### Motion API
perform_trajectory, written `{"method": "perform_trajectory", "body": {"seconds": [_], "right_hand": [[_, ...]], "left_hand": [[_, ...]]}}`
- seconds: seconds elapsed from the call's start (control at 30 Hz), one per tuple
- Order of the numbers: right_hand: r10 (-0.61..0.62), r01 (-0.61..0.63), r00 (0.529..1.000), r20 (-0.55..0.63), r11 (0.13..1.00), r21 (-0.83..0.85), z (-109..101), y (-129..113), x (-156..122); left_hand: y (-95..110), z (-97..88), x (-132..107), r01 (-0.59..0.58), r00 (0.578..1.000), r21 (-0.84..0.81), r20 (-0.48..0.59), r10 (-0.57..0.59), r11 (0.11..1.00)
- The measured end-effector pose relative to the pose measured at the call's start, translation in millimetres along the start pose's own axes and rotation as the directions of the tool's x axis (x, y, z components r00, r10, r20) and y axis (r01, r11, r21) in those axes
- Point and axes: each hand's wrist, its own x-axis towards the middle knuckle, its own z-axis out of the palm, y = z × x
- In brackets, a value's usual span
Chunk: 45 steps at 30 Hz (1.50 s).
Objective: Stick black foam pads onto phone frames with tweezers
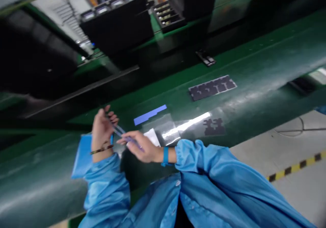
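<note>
The picture is tilted and smeared by motion. My left hand [102, 131] is raised over the green bench [254, 65] with its fingers curled; what they hold is too blurred to name. My right hand [141, 148], with a blue wristband, pinches a thin bluish strip [121, 133] that reaches toward the left fingers. Both sleeves are light blue. Just beyond the hands lie a blue strip [150, 114], a clear shiny film [169, 126] and a small white piece [153, 136].
A dark sheet of cut pieces [212, 87] and a smaller dark patch [214, 126] lie to the right on the bench. A blue sheet [82, 155] sits under my left wrist. Black trays [117, 21] stand at the back. Grey floor with yellow-black tape [296, 168] at the right.
</note>
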Motion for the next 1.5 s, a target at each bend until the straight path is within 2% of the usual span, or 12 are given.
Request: {"method": "perform_trajectory", "body": {"seconds": [0.1,0.23,0.3,0.4,0.57,0.77,0.9,1.07,1.2,1.33,1.4,1.5], "right_hand": [[0.158,-0.155,0.978,-0.137,0.987,0.032,-40,-10,6],[0.207,-0.284,0.838,-0.504,0.955,-0.080,-106,-5,7],[0.188,-0.299,0.802,-0.567,0.948,-0.108,-135,4,9],[0.223,-0.337,0.805,-0.550,0.935,-0.114,-158,19,17],[0.322,-0.413,0.827,-0.460,0.904,-0.111,-149,41,35],[0.357,-0.453,0.865,-0.354,0.858,-0.242,-130,62,45],[0.337,-0.455,0.872,-0.355,0.826,-0.332,-124,67,42],[0.394,-0.476,0.863,-0.316,0.844,-0.247,-118,71,44],[0.375,-0.469,0.830,-0.412,0.869,-0.154,-135,61,42],[0.288,-0.424,0.796,-0.532,0.892,-0.153,-161,36,14],[0.307,-0.445,0.800,-0.515,0.880,-0.166,-167,26,-3],[0.333,-0.476,0.820,-0.465,0.848,-0.232,-164,21,-21]], "left_hand": [[-45,9.9,-23,0.014,0.999,-0.010,0.030,-0.014,1.000],[-84,44.3,-50,-0.103,0.951,0.072,0.298,0.077,0.992],[-96,60.1,-57,-0.228,0.891,0.157,0.432,0.140,0.961],[-107,79.2,-63,-0.384,0.825,0.312,0.538,0.172,0.869],[-111,93.9,-74,-0.601,0.754,0.467,0.602,0.264,0.649],[-113,80.6,-93,-0.763,0.644,0.582,0.726,0.243,0.283],[-108,78.1,-107,-0.768,0.640,0.627,0.746,0.186,0.130],[-106,79.6,-110,-0.763,0.646,0.636,0.745,0.169,0.115],[-111,70.2,-102,-0.803,0.596,0.573,0.777,0.203,0.165],[-112,60.2,-91,-0.798,0.599,0.529,0.753,0.274,0.290],[-110,58.0,-86,-0.788,0.609,0.516,0.735,0.298,0.337],[-109,57.4,-81,-0.800,0.587,0.476,0.748,0.311,0.366]]}}
